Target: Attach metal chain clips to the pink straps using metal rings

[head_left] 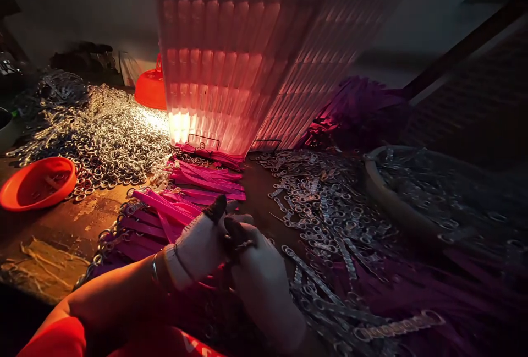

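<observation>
Pinching: left hand (pixel 198 247) and right hand (pixel 258 272), gloved, are closing together on a small metal ring (pixel 243 245).
Handling: looking light, stiff, slippery; rim hold seeming best.
Strips: pink plastic strips (pixel 193 192) are lying at eleven o'clock.

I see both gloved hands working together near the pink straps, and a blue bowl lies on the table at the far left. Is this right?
Not quite: the bowl at the far left is orange, not blue, as the head view shows. The rest holds: the left hand and right hand, both gloved, meet close together beside the pink straps on the table.
</observation>
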The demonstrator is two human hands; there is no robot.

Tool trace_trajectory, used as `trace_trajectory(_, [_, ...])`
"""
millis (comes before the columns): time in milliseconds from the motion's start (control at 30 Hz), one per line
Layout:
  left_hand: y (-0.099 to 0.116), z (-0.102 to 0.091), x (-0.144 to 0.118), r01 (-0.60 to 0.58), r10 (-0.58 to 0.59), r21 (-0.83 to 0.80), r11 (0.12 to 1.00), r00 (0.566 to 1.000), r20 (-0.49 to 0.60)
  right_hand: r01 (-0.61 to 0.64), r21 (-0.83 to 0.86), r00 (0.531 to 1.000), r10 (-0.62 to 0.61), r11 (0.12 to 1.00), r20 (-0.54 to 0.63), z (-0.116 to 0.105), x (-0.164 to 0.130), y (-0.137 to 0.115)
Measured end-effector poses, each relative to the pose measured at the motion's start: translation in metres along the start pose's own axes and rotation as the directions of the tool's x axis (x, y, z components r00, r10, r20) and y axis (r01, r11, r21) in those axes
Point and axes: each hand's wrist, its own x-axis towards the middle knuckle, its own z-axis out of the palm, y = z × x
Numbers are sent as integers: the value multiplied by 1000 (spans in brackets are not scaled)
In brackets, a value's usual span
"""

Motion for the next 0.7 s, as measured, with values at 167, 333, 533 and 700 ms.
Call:
trace_trajectory(167, [-16, -6, 10, 130, -149, -292, 948, 988, -45, -3, 45, 999, 1, 999, 35, -3, -1, -5])
trace_trajectory(333, [-27, -7, 14, 74, -114, -325, 943, 988, -105, -103, 155, 993, 93, 983, 68, -1, -3, -7])
trace_trajectory(533, [-13, -2, -6, -35, 33, -27, 999, 997, -69, -396, 461, 899, 438, 794, 18, -12, 1, 9])
trace_trajectory(700, [-22, -9, -9, -197, 198, 25, 980, 970, -137, -486, 619, 812, 581, 617, 58, -9, 3, 10])
